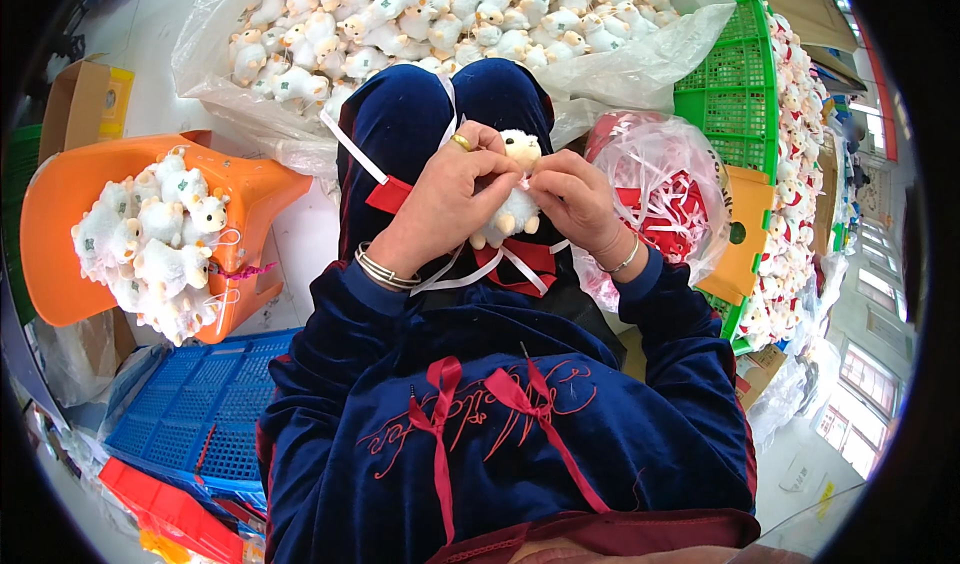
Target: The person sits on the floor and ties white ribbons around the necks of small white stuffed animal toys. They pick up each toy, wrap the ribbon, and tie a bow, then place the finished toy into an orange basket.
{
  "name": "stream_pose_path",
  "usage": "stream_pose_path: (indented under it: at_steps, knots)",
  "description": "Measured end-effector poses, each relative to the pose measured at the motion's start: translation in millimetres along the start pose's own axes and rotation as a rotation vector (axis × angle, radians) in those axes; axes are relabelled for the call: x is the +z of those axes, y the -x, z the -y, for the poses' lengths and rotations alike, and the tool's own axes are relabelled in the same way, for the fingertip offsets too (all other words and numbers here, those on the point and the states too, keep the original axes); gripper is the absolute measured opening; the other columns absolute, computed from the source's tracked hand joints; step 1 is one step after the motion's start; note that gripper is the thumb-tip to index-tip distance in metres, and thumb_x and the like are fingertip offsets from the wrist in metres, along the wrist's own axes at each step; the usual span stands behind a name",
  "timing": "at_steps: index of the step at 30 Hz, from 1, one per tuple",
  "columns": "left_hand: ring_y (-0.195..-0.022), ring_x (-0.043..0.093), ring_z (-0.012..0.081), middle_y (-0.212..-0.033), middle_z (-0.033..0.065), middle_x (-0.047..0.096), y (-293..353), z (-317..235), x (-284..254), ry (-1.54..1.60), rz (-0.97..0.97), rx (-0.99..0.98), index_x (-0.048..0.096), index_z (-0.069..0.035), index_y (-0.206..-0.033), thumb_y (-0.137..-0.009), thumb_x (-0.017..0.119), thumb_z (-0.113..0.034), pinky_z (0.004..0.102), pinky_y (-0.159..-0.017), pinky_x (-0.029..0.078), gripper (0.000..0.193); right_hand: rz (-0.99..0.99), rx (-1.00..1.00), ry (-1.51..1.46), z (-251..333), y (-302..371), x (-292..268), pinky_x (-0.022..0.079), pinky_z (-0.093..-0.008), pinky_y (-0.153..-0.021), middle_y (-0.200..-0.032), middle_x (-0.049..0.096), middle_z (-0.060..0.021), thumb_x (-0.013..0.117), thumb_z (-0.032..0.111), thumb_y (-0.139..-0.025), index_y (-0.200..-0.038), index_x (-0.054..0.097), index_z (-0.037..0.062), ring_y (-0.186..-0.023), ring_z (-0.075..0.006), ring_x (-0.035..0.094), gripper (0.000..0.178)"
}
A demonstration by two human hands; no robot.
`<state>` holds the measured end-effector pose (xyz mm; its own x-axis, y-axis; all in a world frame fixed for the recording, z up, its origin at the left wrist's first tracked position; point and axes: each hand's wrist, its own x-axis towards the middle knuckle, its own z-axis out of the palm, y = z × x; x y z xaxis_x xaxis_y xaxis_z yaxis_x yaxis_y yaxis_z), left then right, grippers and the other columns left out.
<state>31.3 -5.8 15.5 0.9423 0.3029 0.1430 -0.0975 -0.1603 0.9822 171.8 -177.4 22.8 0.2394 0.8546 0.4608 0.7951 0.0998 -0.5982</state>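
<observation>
Above my lap hangs a small white plush sheep (519, 210) with a cream face, upright between my hands. My left hand (450, 196) wears a gold ring and is closed, with thumb and fingers pinched at the sheep's neck. From the other side my right hand (578, 198) also pinches at the neck. Whatever thin piece lies between the fingertips is mostly hidden. Across my lap, under the toy, lie red fabric pieces (536, 264) with white ribbons. Another red piece (389, 195) with a white ribbon rests on my left thigh.
A large clear plastic bag (665, 62) full of plush sheep lies beyond my knees. On the left, more sheep (165, 229) sit on an orange chair (60, 234), near a blue crate (200, 404). At right are a bag of red pieces (672, 209) and a green crate (735, 89).
</observation>
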Motion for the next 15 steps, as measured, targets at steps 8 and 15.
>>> stream_pose_path:
  at_steps: [8,15]
  knots:
    - [-0.090,0.060,0.0191,-0.100,0.0049,0.056,-11.2,-1.8,-19.0,-0.059,0.210,-0.005,0.074,-0.003,-0.096,-0.088,0.074,-0.006,0.0300,-0.079,0.050,0.009,0.085,-0.083,0.002,-4.9,-5.0,-3.8,0.056,-0.0335,-0.063,-0.093,0.070,-0.0078,0.083,0.003,-0.078,-0.095,0.069,0.0057,-0.075,-0.0252,0.068,0.022]
    - [-0.087,0.062,0.0219,-0.100,0.0073,0.057,-13.5,-4.1,-26.7,-0.101,0.273,0.055,0.072,-0.003,-0.099,-0.088,0.074,-0.007,0.0315,-0.079,0.051,0.011,0.121,-0.109,-0.006,-9.0,-7.1,-5.0,0.057,-0.0331,-0.064,-0.093,0.070,-0.0076,0.084,0.004,-0.078,-0.094,0.068,0.0061,-0.076,-0.0247,0.069,0.022]
